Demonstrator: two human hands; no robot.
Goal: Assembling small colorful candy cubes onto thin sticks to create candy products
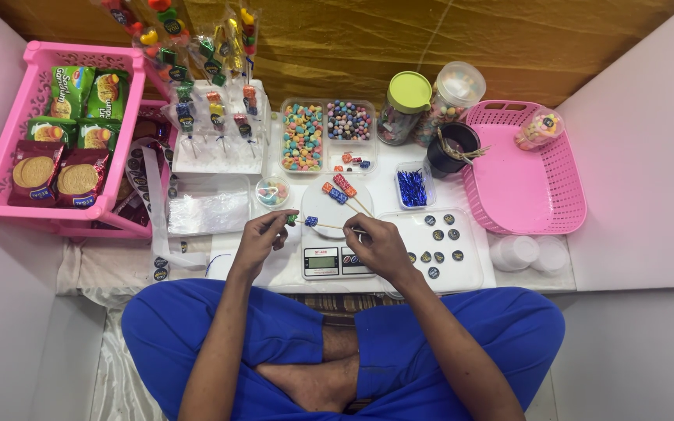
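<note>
The left hand (263, 238) and the right hand (380, 245) work above a small digital scale (328, 261) at the front edge of the white work surface (274, 273). Between the two hands runs a thin wooden skewer (329, 227). The right hand pinches the bare end of the skewer between thumb and fingertips. The left hand is closed in a pinch on a small candy (293, 221) at the other end of the skewer; a blue candy (311, 221) sits on the stick just beside it. The skewer lies roughly level, over the front part of the round scale pan (317, 204).

Two finished skewers (343, 191) with red and blue candies lie on the pan, tilted toward the right.

Behind the scale, a divided clear tray (325, 134) holds mixed coloured candies. To its right stand a jar with a green lid (403, 105) and a clear jar of candies (450, 97), then a black cup (454, 148). A small clear box of blue twist ties (413, 187) sits near the cup. A clear lid with dark round stickers (438, 242) lies at the right of the scale. A pink basket (520, 191) occupies the right edge. A pink rack of snack packets (56, 140) stands at the left edge, with a stand of wrapped candy skewers (212, 117) beside it.
</note>
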